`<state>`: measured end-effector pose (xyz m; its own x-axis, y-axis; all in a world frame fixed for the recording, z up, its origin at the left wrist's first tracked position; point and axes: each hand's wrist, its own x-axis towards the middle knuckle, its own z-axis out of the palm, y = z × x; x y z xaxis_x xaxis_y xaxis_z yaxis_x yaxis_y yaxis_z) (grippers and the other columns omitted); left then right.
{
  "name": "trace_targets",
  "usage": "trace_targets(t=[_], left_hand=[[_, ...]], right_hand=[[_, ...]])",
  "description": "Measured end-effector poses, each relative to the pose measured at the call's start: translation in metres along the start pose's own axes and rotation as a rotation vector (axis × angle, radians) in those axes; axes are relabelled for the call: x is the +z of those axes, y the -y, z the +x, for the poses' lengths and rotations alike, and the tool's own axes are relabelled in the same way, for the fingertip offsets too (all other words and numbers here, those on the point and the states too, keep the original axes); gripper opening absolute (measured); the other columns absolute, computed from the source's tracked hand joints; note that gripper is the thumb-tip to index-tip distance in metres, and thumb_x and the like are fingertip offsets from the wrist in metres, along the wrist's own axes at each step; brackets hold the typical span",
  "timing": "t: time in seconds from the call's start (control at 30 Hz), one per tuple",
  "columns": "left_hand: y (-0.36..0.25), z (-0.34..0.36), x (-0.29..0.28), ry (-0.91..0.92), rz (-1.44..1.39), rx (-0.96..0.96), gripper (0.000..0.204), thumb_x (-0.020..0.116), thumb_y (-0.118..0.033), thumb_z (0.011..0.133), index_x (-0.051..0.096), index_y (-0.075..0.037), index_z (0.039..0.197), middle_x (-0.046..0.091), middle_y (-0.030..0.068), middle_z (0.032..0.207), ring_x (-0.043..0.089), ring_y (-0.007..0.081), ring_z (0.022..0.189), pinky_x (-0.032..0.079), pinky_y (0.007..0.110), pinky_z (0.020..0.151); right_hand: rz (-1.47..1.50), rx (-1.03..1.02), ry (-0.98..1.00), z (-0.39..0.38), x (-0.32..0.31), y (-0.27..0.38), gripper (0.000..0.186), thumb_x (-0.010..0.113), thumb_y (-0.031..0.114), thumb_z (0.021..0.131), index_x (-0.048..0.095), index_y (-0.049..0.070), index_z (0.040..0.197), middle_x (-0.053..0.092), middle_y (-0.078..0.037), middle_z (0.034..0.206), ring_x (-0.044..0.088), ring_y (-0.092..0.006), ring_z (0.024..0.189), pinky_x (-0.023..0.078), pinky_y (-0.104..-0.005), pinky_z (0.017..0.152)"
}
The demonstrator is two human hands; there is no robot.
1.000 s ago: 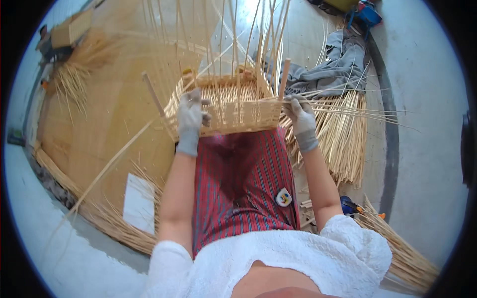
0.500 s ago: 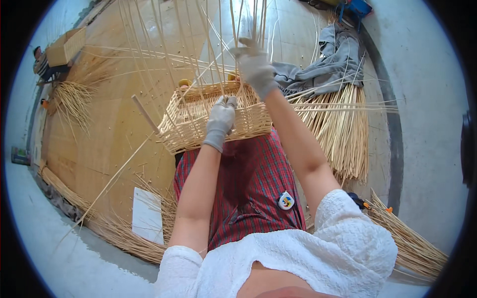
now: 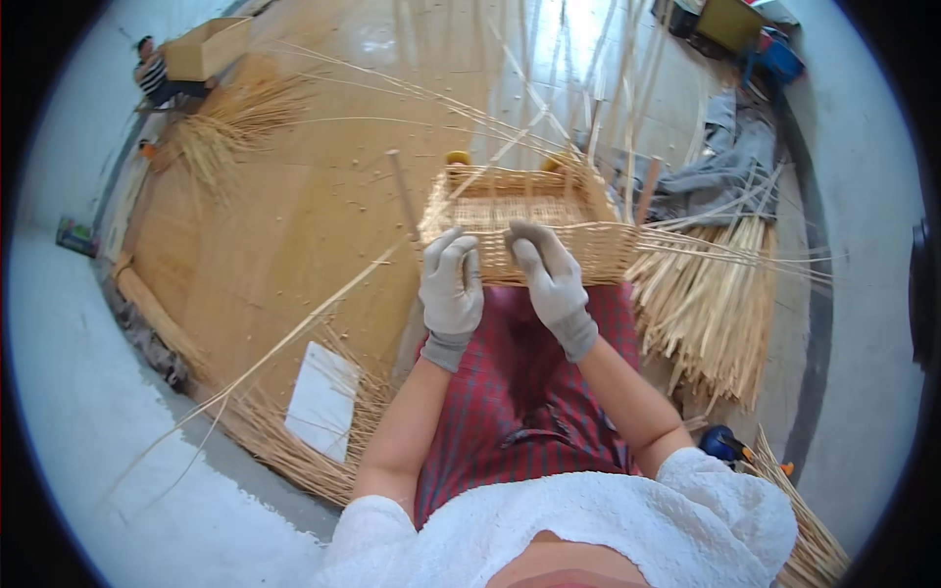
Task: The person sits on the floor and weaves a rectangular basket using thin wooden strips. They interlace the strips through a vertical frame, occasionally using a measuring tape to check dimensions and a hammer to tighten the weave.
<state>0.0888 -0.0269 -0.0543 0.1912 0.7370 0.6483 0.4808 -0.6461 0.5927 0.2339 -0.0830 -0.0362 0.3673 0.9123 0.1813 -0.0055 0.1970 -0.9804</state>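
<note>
A pale, rectangular wicker basket [image 3: 598, 250], partly woven, rests at the far end of my lap on a red checked cloth [image 3: 490, 431]. Thin upright stakes rise from its walls and blur toward the top. In a grey-white glove, my left hand [image 3: 452, 292] closes on the basket's near wall by its left corner, fingers curled at the rim. My right hand [image 3: 554, 286], gloved the same way, bends its fingers over the same wall near the middle. Whether a stake lies within those fingers is hidden. Wooden rods [image 3: 648, 189] stand at the basket's corners.
Long canes [image 3: 716, 304] lie bundled on the right under a grey cloth [image 3: 725, 171]. More canes [image 3: 284, 461] and a white board [image 3: 322, 400] lie at left. A blue-black tool [image 3: 723, 444] sits lower right. Far left, another person [image 3: 150, 73] sits beside a box-shaped basket [image 3: 208, 49].
My right hand has come down from among the raised stakes to the basket's near wall. My left hand has shifted toward the near left corner. The whole view has swung, so the basket appears farther right.
</note>
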Motion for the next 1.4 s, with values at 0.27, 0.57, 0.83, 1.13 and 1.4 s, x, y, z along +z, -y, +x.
trace_targets(t=[0.27, 0.57, 0.83, 1.13, 1.4], left_hand=[[0.069, 0.009, -0.041, 0.180, 0.290, -0.130, 0.041, 0.082, -0.020, 0.079, 0.062, -0.014, 0.113, 0.066, 0.0059, 0.119, 0.059, 0.0264, 0.125, 0.018, 0.052, 0.126], [0.101, -0.001, -0.041, 0.088, 0.261, -0.054, 0.045, 0.088, -0.019, 0.069, 0.064, -0.020, 0.107, 0.068, -0.0032, 0.118, 0.060, 0.0240, 0.125, 0.015, 0.057, 0.126], [0.106, -0.002, -0.043, 0.093, 0.278, 0.012, 0.042, 0.088, -0.020, 0.068, 0.066, -0.021, 0.103, 0.070, -0.0043, 0.110, 0.062, 0.0215, 0.121, 0.019, 0.058, 0.125], [0.102, 0.006, -0.052, 0.161, 0.239, -0.020, 0.033, 0.089, -0.020, 0.070, 0.069, -0.014, 0.096, 0.071, 0.0004, 0.102, 0.066, 0.0201, 0.106, 0.022, 0.052, 0.124], [0.115, 0.001, -0.053, 0.236, 0.161, -0.106, 0.034, 0.089, -0.023, 0.071, 0.069, -0.014, 0.096, 0.070, 0.0039, 0.105, 0.065, 0.0236, 0.107, 0.027, 0.050, 0.121]], right_hand=[[0.096, 0.547, -0.129, 0.165, 0.102, -0.093, 0.097, 0.081, 0.050, 0.084, 0.032, 0.003, 0.154, 0.058, -0.010, 0.119, 0.062, -0.0248, 0.096, 0.053, -0.0403, 0.087], [0.253, -0.142, -0.232, 0.139, 0.141, -0.057, 0.052, 0.075, 0.020, 0.094, 0.051, 0.006, 0.138, 0.061, -0.002, 0.094, 0.059, -0.0089, 0.074, 0.053, -0.0240, 0.066], [0.504, 0.023, 0.078, 0.134, 0.115, -0.022, 0.050, 0.067, 0.048, 0.097, 0.061, 0.010, 0.130, 0.072, -0.005, 0.096, 0.066, -0.0105, 0.070, 0.054, -0.0241, 0.059], [0.177, -0.395, 0.146, 0.122, 0.121, 0.015, 0.034, 0.054, 0.038, 0.106, 0.064, 0.007, 0.117, 0.067, -0.002, 0.090, 0.059, -0.0066, 0.074, 0.048, -0.0208, 0.060], [0.583, -0.040, 0.110, 0.098, 0.089, -0.037, 0.019, 0.055, 0.024, 0.106, 0.062, 0.006, 0.106, 0.067, -0.004, 0.098, 0.054, -0.0076, 0.067, 0.047, -0.0234, 0.058]])
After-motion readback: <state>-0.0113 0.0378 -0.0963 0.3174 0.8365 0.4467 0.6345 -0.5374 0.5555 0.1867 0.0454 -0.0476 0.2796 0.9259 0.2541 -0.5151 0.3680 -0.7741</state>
